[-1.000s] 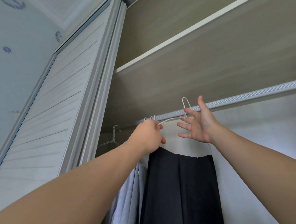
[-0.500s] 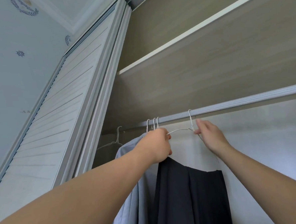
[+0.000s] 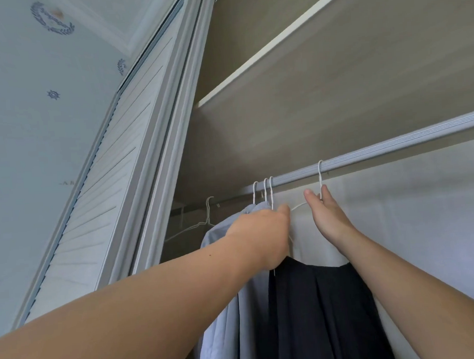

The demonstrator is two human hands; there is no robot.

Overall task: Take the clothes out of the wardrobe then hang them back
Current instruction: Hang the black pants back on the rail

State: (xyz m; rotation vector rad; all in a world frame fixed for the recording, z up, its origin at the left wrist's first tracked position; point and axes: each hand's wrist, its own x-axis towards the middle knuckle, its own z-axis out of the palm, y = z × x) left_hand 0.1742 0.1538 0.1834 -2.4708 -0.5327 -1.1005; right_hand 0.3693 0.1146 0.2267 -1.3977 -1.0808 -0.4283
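A dark garment (image 3: 316, 313) hangs on a white wire hanger (image 3: 320, 174) whose hook sits over the grey wardrobe rail (image 3: 395, 147). My left hand (image 3: 261, 233) is closed around the hanger's left shoulder, just above the garment. My right hand (image 3: 327, 218) is at the hanger's neck below the hook. Its fingertips touch the wire and its thumb is spread apart. To the left, a light blue shirt (image 3: 224, 305) hangs among three more white hooks (image 3: 264, 188); my left forearm covers part of it.
An empty white wire hanger (image 3: 205, 223) hangs at the far left of the rail, near the slatted sliding door (image 3: 106, 201). A wooden shelf (image 3: 308, 91) runs just above the rail. The wardrobe's pale back wall (image 3: 426, 209) is to the right.
The hanger's hook went from above the rail onto it. My right hand closed on the hanger's neck, then loosened its thumb. The view has tilted slightly.
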